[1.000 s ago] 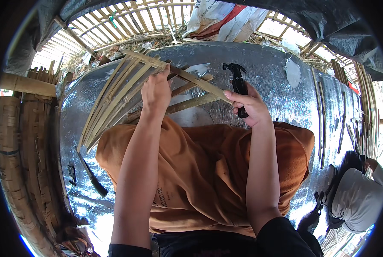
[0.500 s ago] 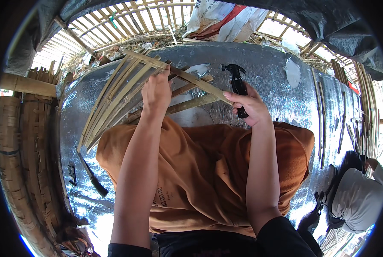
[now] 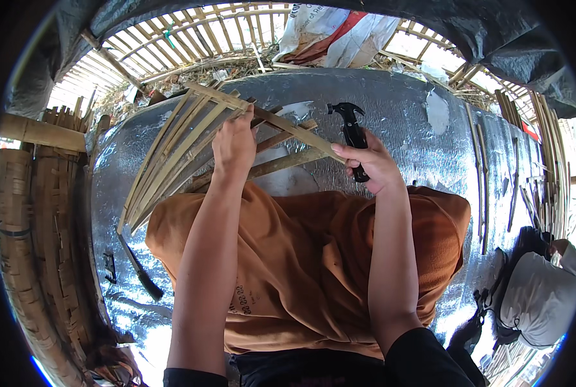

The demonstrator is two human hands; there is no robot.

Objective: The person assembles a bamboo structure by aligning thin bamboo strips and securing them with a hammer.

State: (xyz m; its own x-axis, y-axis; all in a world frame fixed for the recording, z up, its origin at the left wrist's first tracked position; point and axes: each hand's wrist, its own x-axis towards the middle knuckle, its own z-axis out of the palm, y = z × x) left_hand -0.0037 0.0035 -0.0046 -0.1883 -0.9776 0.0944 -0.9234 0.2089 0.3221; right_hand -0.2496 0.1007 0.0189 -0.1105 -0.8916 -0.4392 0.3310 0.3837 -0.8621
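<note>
A flat bamboo strip [image 3: 294,131] slants from upper left down to the right across the work. Near its upper part, my left hand [image 3: 234,143] is closed on the strip where it meets a fan of thin bamboo slats [image 3: 172,155]; its fingertips are partly hidden. In my right hand [image 3: 373,161] is a black claw hammer [image 3: 350,126], head up, gripped by the handle. That hand's thumb also presses on the strip's lower right end. Other bamboo pieces [image 3: 294,162] lie under the strip, beyond my knees.
A silver foil sheet [image 3: 417,155] covers the ground. On the left lie a dark-handled knife [image 3: 147,284] and rolled woven bamboo [image 3: 14,206]. Thin bamboo sticks [image 3: 554,155] lean at the right, above a grey cap [image 3: 536,297]. Behind runs a bamboo slat fence [image 3: 204,32].
The hammer and right hand have shifted slightly left and down in the picture. My left hand keeps its hold on the strip, with the slats nearly unmoved.
</note>
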